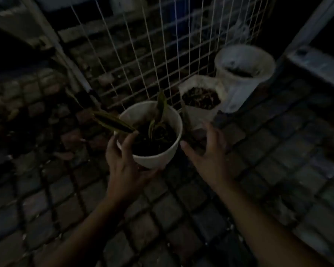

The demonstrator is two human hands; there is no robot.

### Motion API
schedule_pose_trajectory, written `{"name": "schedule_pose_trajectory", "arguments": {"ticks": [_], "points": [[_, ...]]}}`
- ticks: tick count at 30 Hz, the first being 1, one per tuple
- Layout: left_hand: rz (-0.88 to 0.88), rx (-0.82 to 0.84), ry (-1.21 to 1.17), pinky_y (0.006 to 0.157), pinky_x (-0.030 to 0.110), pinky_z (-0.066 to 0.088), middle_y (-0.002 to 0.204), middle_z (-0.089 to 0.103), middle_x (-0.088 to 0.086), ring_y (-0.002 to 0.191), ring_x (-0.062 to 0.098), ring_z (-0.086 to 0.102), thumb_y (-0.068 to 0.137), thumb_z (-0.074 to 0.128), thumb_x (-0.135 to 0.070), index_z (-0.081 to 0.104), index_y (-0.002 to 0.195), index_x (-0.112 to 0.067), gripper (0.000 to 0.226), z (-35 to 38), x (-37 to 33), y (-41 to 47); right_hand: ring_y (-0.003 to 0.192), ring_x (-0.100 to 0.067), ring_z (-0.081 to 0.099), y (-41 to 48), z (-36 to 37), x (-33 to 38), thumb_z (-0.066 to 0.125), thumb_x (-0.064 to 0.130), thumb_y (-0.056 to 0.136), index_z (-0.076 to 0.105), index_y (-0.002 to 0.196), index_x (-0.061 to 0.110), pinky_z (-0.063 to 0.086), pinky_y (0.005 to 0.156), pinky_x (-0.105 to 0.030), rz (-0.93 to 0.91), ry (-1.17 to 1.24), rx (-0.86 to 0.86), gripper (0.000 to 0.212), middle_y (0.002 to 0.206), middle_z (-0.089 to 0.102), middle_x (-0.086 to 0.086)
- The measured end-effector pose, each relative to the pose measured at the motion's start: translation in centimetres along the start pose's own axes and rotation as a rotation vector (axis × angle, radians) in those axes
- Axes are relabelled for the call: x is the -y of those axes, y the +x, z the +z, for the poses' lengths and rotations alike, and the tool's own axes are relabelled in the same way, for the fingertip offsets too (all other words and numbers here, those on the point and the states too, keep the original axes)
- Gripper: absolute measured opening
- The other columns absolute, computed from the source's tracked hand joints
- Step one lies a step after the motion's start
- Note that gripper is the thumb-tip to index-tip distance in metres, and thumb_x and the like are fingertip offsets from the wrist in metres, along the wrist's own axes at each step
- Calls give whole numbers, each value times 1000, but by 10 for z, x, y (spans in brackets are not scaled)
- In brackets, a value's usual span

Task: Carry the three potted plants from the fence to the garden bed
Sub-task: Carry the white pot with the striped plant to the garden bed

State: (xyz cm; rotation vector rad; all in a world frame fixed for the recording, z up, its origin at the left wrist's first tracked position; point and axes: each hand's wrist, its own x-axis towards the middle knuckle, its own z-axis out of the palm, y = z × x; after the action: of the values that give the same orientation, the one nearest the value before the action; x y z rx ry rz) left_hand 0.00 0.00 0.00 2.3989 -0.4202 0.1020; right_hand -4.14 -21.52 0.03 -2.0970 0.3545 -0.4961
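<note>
- Head view, dim light, motion blur; both forearms are reaching in from the near edge over the paving [162,218].
- Left hand [123,166] is cupping the near-left wall of the white pot [158,158], fingers curling over the rim, palm under the lower wall. Grip is closed on the pot; whether it is bearing weight yet cannot be told.
- Right hand [206,157] is hanging just right of that pot, fingers spread apart, holding nothing, thumb tip close to the rim but seemingly not touching.
- Pot is sitting between the two hands, filled with dark soil; long striped leaves [114,122] are sticking out past the left fingers.
- Handling judgement: soil-filled, so likely moderately heavy; wall looks smooth and rigid, possibly slippery. Best hold is both palms low on opposite walls, clear of the leaves, which look bendable.
- Beyond the right hand: a soft grow bag [201,99] of soil, probably floppy, needing support under its base.
- Farther still: a taller white pot [243,68], touching the bag.
- Behind everything: wire fence [152,54].
</note>
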Motion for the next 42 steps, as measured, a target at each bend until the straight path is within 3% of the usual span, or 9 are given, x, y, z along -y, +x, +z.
{"name": "schedule_pose_trajectory", "arguments": {"ticks": [4, 8, 15, 22, 25, 30, 33, 38, 42], "points": [[132, 45, 220, 114, 69, 26, 159, 30, 24, 150, 45, 19, 77, 73, -64, 57, 141, -18, 80, 66, 26, -7, 135, -11, 39, -22, 40, -64, 64, 67, 80, 38, 146, 32, 39, 102, -26, 114, 95, 41, 80, 145, 40, 7], [142, -103, 138, 114, 66, 28, 154, 35, 28, 147, 48, 18, 87, 71, -47, 67, 123, -5, 55, 108, 42, 0, 142, -9, 34, -23, 62, -112, 62, 73, 75, 36, 149, 28, 38, 115, -39, 151, 195, 83, 90, 151, 38, 7], [129, -325, -94, 114, 14, 4, 149, 44, 18, 146, 40, 24, 89, 58, -49, 69, 85, -12, 38, 131, 45, 8, 141, -10, 41, -3, 82, -128, 69, 67, 76, 38, 149, 33, 40, 114, -48, 117, 411, 201, 86, 155, 43, 7], [132, -231, -232, 104, 62, 40, 140, 41, 24, 137, 43, 35, 80, 67, -29, 70, 75, -7, 23, 91, 60, 4, 140, -14, 40, 1, 80, -92, 68, 57, 83, 37, 150, 32, 41, 113, -43, 121, 420, 187, 78, 156, 40, 1], [175, -195, -324, 102, 60, 44, 138, 35, 18, 142, 41, 30, 78, 61, -38, 65, 74, -18, 21, 77, 76, 1, 128, -6, 40, -13, 85, -96, 70, 51, 86, 45, 139, 39, 40, 98, -20, 1, 288, 156, 60, 143, 39, 6], [180, -181, -380, 118, 38, 34, 154, 25, 17, 152, 31, 18, 78, 65, -44, 69, 81, -42, 6, 67, 97, -3, 124, -22, 42, -20, 82, -93, 73, 34, 88, 59, 121, 28, 39, 103, -29, -115, 53, 158, 36, 131, 35, -2], [85, -177, -493, 108, 10, 33, 162, 10, 5, 153, 18, 13, 74, 69, -57, 58, 111, -69, 41, 72, 103, -13, 112, -16, 44, -19, 81, -88, 73, 24, 89, 59, 119, 22, 41, 100, -27, -112, 35, 183, 33, 122, 31, 2], [33, -156, -743, 113, 52, 44, 166, 24, -4, 149, 17, 37, 65, 85, -41, 27, 144, -64, 101, 97, 121, -32, 106, -13, 44, -32, 93, -90, 75, 24, 84, 58, 115, 24, 36, 92, -16, -162, 13, 101, 35, 117, 28, 5], [51, -155, -781, 116, 58, 38, 166, 26, 0, 149, 17, 37, 64, 89, -30, -3, 150, -57, 130, 110, 122, -38, 107, -15, 44, -52, 107, -84, 76, 30, 80, 53, 105, 38, 38, 94, -15, -158, 65, 25, 35, 116, 26, 6]]}}
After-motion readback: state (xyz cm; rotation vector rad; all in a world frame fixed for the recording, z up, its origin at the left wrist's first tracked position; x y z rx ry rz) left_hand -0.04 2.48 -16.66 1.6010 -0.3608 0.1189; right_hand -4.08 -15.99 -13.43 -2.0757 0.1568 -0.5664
